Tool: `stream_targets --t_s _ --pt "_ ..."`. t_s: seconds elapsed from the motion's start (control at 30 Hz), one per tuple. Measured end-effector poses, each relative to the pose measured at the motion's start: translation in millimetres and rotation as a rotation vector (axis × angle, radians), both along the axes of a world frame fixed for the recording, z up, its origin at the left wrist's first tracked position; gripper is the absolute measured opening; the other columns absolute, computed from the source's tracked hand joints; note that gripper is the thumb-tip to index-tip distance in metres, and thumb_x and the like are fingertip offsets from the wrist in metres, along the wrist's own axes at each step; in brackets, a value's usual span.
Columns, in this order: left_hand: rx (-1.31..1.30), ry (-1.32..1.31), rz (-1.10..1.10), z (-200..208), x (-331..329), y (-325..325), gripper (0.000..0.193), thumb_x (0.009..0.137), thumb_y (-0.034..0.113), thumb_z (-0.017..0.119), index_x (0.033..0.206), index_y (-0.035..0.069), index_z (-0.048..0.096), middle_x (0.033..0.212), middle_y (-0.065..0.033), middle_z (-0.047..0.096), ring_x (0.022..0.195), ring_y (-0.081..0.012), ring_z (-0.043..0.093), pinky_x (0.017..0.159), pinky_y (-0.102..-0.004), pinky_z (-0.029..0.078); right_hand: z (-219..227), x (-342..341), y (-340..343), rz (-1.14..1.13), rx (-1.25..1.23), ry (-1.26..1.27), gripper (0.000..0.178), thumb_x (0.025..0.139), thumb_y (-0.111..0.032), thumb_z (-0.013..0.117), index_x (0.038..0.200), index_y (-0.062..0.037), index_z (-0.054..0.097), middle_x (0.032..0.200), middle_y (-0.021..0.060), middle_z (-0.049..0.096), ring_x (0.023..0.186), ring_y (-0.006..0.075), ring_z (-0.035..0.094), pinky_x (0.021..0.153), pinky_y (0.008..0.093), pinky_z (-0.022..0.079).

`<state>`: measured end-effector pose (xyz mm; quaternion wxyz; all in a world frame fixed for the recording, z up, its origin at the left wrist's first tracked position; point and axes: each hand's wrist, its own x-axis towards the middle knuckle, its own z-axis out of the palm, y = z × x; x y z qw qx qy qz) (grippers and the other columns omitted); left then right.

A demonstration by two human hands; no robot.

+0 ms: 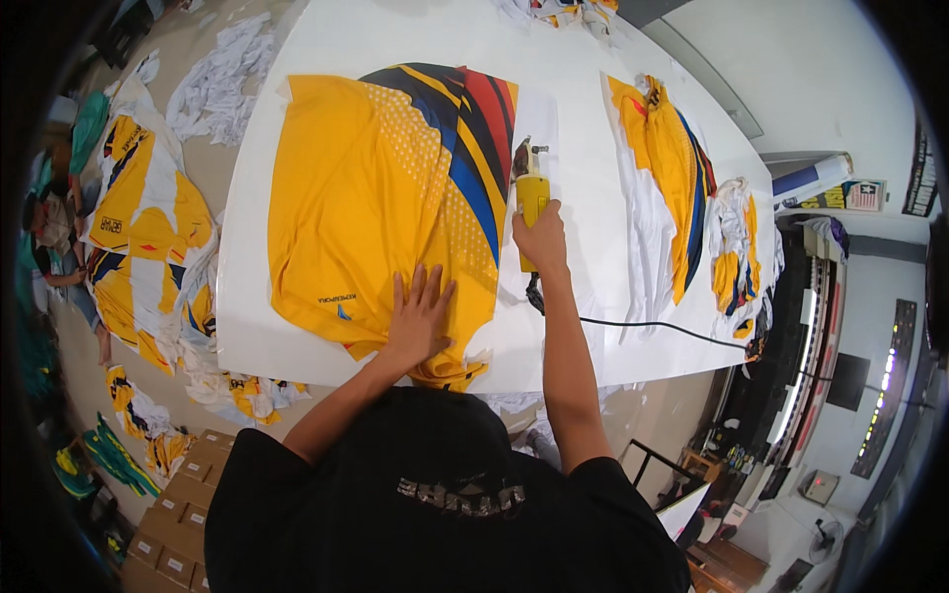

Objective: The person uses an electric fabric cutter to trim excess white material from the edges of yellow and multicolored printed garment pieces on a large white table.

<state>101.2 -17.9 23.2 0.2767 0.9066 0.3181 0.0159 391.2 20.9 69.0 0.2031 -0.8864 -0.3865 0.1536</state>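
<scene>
Pinning soft-looking fabric [346, 188], likely best held by its edge, under splayed left hand [420, 318], clasping power tool [534, 193] in right hand [541, 237]!

Wide downward fisheye from above

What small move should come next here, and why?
Probably slide the yellow corded tool forward along the right edge of the yellow fabric: the right hand grips the tool beside that edge, and the left hand lies spread on the fabric.
</scene>
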Motion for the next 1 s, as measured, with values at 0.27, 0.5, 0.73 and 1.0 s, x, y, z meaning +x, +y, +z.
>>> stream_targets --t_s 0.27,0.5,0.73,1.0 --pt "-0.003 0.007 -0.007 1.8 0.6 1.6 0.115 0.07 0.051 0.09 0.165 0.014 0.037 0.176 -0.0191 0.019 0.163 -0.0427 0.011 0.127 -0.0705 0.003 1.1 37.4 67.8 -0.017 -0.061 -0.006 0.063 0.089 -0.036 0.072 0.118 0.0115 0.044 0.108 0.0437 0.067 0.098 0.0564 0.071 0.086 0.0564 0.059" --pt "-0.04 0.011 0.005 5.7 -0.5 2.0 0.111 0.073 0.052 0.088 0.165 0.015 0.037 0.176 -0.0189 0.019 0.163 -0.0423 0.011 0.127 -0.0706 0.003 9.0 63.1 124.0 -0.01 -0.138 -0.001 0.065 0.088 -0.035 0.068 0.127 0.0101 0.044 0.117 0.0369 0.068 0.107 0.05 0.072 0.093 0.0532 0.059" --pt "-0.028 0.064 -0.008 15.2 3.0 9.8 0.099 0.079 0.05 0.083 0.161 0.014 0.042 0.173 -0.0183 0.027 0.161 -0.0425 0.017 0.127 -0.07 0.006 -4.7 110.3 197.3 0.009 -0.063 -0.059 0.075 0.086 -0.038 0.073 0.129 0.015 0.043 0.116 0.041 0.067 0.107 0.0523 0.071 0.092 0.0528 0.06" --pt "0.063 -0.206 0.46 35.2 25.5 88.8 0.062 0.09 0.039 0.077 0.143 0.011 0.063 0.158 -0.0187 0.047 0.149 -0.0401 0.038 0.118 -0.0651 0.03 -48.0 119.9 145.8 -0.066 0.189 0.004 0.077 0.088 -0.043 0.076 0.133 0.0123 0.048 0.12 0.0365 0.068 0.113 0.0524 0.068 0.096 0.0537 0.056"
